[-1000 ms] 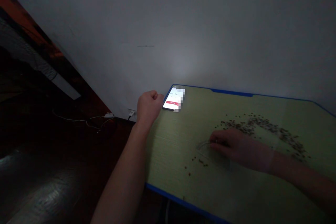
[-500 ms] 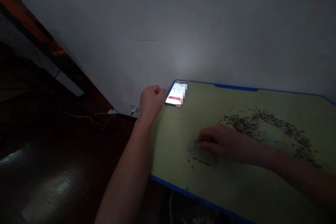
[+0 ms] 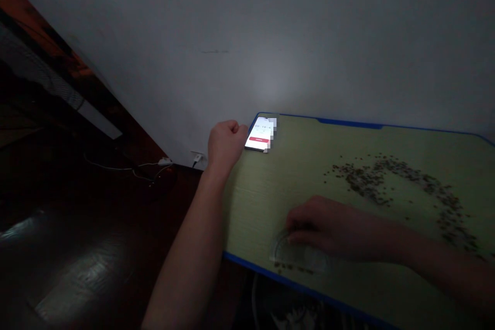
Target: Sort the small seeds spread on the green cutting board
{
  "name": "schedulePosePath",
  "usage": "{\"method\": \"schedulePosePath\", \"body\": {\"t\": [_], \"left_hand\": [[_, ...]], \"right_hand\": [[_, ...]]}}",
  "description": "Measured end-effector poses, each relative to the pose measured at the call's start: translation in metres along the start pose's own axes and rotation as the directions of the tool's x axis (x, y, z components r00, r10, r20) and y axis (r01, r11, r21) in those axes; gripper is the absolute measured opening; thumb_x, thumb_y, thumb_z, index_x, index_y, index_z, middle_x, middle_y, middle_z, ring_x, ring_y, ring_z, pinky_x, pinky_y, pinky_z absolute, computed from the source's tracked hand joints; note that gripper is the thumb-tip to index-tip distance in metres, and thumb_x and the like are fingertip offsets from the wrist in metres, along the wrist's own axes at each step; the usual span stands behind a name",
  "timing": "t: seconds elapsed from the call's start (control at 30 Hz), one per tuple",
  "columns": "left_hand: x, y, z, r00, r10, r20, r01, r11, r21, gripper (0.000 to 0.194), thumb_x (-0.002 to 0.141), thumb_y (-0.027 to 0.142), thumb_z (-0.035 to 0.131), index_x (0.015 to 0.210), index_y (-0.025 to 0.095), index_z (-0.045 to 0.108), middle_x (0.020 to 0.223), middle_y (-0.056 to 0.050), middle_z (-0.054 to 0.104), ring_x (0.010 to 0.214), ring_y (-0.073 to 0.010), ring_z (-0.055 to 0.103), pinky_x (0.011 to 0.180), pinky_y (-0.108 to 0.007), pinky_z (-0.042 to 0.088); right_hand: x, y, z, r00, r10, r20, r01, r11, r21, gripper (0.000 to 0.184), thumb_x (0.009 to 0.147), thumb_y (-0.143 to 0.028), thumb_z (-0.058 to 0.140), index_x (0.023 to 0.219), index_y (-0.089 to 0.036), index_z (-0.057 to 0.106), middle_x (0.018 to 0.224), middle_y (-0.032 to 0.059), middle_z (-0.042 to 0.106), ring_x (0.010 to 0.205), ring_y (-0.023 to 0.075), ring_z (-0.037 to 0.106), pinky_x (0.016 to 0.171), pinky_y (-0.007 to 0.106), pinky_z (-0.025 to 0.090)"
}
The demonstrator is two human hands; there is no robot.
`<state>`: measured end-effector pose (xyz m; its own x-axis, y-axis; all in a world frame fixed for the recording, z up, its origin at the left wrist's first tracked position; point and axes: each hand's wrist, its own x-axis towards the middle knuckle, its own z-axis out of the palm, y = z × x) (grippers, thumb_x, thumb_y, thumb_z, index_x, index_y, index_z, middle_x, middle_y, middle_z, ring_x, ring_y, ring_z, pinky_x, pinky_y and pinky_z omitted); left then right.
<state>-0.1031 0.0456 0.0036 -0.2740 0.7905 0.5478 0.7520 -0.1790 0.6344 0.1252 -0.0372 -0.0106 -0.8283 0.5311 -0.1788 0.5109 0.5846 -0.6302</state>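
Note:
My right hand is closed on a clear plastic protractor, held low over the table near its front edge. A short row of dark grains lies along the protractor's straight side. More small dark grains are spread in a curved band beyond my right wrist. My left hand is a fist at the table's left edge, beside the phone. Its fingers are curled out of sight, so I cannot see whether they grip the edge.
The yellow-green tabletop has a blue rim and stands against a pale wall. The phone's lit screen shows a timer. Left of the table are a white cable, a plug at a socket and dark, shiny floor.
My right hand has drawn the protractor toward the front edge of the table, and the short row of grains has shifted with it. My left hand stays by the phone.

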Motion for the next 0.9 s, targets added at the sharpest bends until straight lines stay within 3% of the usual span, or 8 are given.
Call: {"method": "schedulePosePath", "body": {"t": [0.9], "left_hand": [[0.001, 0.004, -0.003, 0.999, -0.015, 0.033, 0.014, 0.999, 0.043, 0.028, 0.068, 0.025, 0.046, 0.048, 0.02, 0.026, 0.049, 0.006, 0.021, 0.046, -0.0085, 0.025, 0.047, -0.026, 0.017]], "right_hand": [[-0.032, -0.013, 0.01, 0.997, 0.072, 0.002, -0.072, 0.997, 0.042, 0.016, 0.086, -0.028, 0.056, 0.08, -0.02, 0.068, 0.073, 0.0004, 0.068, 0.064, 0.0113, 0.058, 0.054, 0.021, 0.035]]}}
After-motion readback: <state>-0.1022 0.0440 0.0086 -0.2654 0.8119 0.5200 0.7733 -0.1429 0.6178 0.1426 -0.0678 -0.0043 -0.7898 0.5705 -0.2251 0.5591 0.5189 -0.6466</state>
